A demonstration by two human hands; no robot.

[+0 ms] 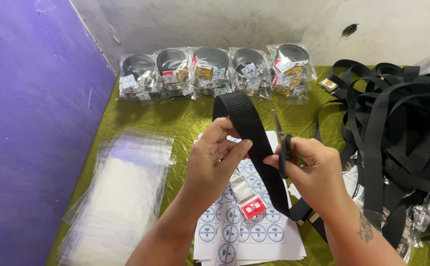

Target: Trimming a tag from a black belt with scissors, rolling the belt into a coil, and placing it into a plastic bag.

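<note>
Purple wall (22, 123) on the left, stained white wall (254, 24) behind; between them a table under an olive-green cloth (141, 118).

Left hand (217, 157): fingers curled, thumb and fingertips pinched on a black webbing strap (247, 128) just below the point where the strap loops over. Strap held up above the table, its upper end bent into an arch, its long run dropping down and to the right, under the right wrist.

Right hand (313, 167): closed around the handles of a pair of scissors (281, 143). Blades point up, just beside the strap's right edge. Blades look nearly together, though the angle makes that hard to judge; contact with the strap cannot be told.

Under the hands: white sheets of round blue-and-white stickers (244, 231), stacked. A small red and white tag (252, 207) in a clear sleeve lies on them.

Left of the sheets: a pile of clear plastic bags (121, 197), fanned out.

Back edge of the table: 5 clear bags of packed rolled belts (210, 71) in a row against the wall.

Right side: a big heap of loose black straps (402, 128), tangled, with a metal buckle (328, 84) lying near its top left.
</note>
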